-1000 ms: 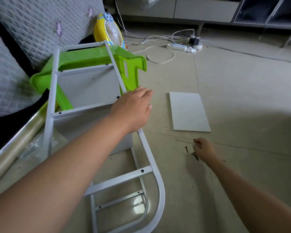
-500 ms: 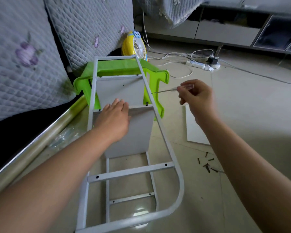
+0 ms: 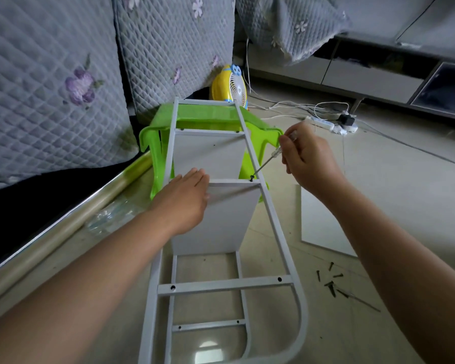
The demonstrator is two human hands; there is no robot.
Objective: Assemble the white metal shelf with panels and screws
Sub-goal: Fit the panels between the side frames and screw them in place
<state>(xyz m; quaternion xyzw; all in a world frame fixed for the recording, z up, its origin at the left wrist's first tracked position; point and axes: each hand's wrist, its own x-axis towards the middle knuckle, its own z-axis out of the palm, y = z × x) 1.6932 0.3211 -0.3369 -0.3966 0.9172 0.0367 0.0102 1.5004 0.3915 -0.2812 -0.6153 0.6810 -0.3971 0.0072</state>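
white metal shelf frame (image 3: pixel 273 222) lying across the floor, far end propped on one green plastic stool (image 3: pixel 210 115). two panels fitted inside the frame: upper panel (image 3: pixel 208 153) and lower panel (image 3: pixel 221 219). third panel (image 3: pixel 321 222) lying loose on the floor, just right of the frame.

left hand (image 3: pixel 184 200) pressing flat on the lower panel's top edge, fingers straight, gripping nothing. right hand (image 3: pixel 307 158) curling tight round one screwdriver (image 3: pixel 267 161), clear handle pinched up at the fingertips, shaft slanting down-left. tip sitting on one dark screw (image 3: pixel 251 177) at the right rail, right where the lower panel meets it.

counting crossbars nearer the camera: two showing, the closer upper one (image 3: pixel 221 283) carrying two open holes. loose screws (image 3: pixel 330 278) scattered on the floor right of the frame, roughly six, exact count hard telling. one thin metal rod (image 3: pixel 357 300) lying beside them.

one yellow fan (image 3: pixel 231 89) standing behind the stool, one white power strip (image 3: pixel 329 125) with cables further right, quilted grey cushions (image 3: pixel 53 82) lining the left.
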